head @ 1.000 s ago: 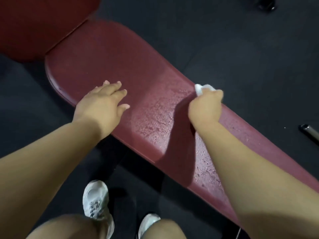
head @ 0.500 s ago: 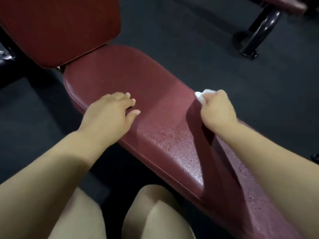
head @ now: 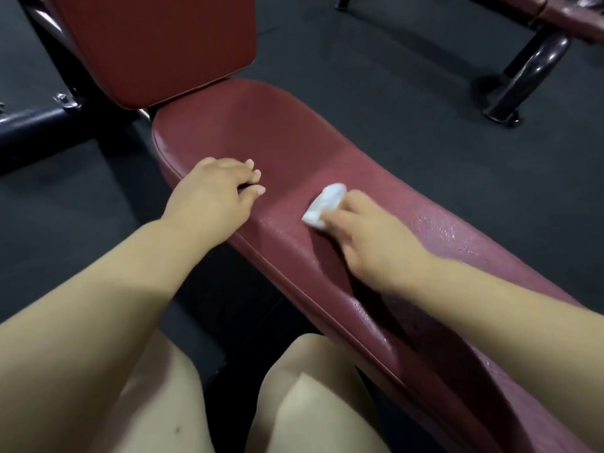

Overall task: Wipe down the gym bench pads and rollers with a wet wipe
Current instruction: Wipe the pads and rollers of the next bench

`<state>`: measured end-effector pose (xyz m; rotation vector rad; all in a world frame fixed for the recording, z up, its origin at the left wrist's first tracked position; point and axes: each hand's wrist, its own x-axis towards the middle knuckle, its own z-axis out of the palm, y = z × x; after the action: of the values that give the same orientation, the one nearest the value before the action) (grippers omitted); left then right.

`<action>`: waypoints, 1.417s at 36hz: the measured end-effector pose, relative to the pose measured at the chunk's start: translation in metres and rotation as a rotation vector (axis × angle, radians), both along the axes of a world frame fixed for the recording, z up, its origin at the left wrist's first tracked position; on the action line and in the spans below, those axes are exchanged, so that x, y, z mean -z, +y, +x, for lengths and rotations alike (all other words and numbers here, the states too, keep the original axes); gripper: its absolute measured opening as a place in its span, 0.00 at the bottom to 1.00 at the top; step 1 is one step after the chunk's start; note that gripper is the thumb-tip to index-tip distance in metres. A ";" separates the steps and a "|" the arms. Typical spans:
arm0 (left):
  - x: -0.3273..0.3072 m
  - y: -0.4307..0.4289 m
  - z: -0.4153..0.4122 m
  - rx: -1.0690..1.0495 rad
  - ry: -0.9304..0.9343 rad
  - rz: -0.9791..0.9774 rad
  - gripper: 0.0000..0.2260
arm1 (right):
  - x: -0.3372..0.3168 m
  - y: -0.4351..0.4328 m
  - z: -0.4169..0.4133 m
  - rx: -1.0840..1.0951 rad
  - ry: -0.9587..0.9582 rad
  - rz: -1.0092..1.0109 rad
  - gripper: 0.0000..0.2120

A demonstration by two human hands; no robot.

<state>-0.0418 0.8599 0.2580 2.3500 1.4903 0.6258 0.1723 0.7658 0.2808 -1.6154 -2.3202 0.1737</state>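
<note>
Pinching the crumpled white wipe [head: 324, 204] down on the middle of the long red bench pad [head: 294, 138], the right hand [head: 369, 238] faces the dull, likely unwiped stretch lengthwise ahead, where the left hand [head: 212, 191] rests flat, fingers relaxed.

Dark floor [head: 392, 76]. Glossy black post [head: 529, 70] stands top right. Black frame bar [head: 32, 125] at left, bolt [head: 67, 101] on it.

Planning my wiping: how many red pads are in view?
3: the long pad under the wipe, the tilted pad beyond its far end, and another bench's pad top right, cut off, so more may be hidden.
</note>
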 end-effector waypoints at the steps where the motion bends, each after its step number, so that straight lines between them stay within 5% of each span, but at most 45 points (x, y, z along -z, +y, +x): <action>1: 0.000 0.000 0.000 -0.001 0.004 0.001 0.14 | -0.001 -0.012 -0.006 -0.096 0.008 -0.023 0.15; 6: -0.002 -0.002 0.002 -0.009 0.003 0.008 0.13 | -0.014 -0.035 0.005 -0.445 -0.123 -0.134 0.18; 13: -0.006 -0.003 0.006 -0.039 0.002 -0.039 0.13 | -0.005 0.000 0.039 0.021 -0.042 -0.045 0.10; 16: -0.001 -0.002 0.005 -0.052 -0.035 -0.002 0.12 | -0.002 -0.009 0.011 -0.118 0.055 -0.060 0.11; 21: -0.001 0.006 0.003 -0.029 -0.083 0.011 0.10 | 0.002 -0.003 -0.012 -0.368 -0.041 -0.031 0.15; 32: -0.002 0.008 0.000 0.012 -0.094 0.017 0.11 | 0.001 0.118 0.015 0.371 -0.051 0.008 0.11; 37: -0.010 0.010 0.002 -0.058 -0.092 -0.051 0.12 | -0.004 0.081 -0.027 -0.150 -0.058 -0.013 0.10; 41: -0.014 0.013 -0.005 -0.080 -0.045 -0.047 0.11 | -0.004 0.053 -0.021 -0.317 -0.048 -0.001 0.11; 44: -0.014 0.020 -0.019 -0.120 0.055 -0.012 0.14 | -0.006 0.082 0.004 -0.128 -0.114 0.213 0.10; 48: -0.011 0.027 -0.033 -0.180 0.022 -0.021 0.17 | -0.009 0.127 0.021 0.524 -0.140 -0.043 0.13; 51: -0.009 0.027 -0.034 -0.189 -0.014 0.013 0.15 | 0.002 0.139 -0.016 0.426 -0.088 0.021 0.09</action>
<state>-0.0763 0.8872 0.2672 2.2259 1.7204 0.6967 0.1567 0.9050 0.2783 -2.0946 -1.9674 -0.0185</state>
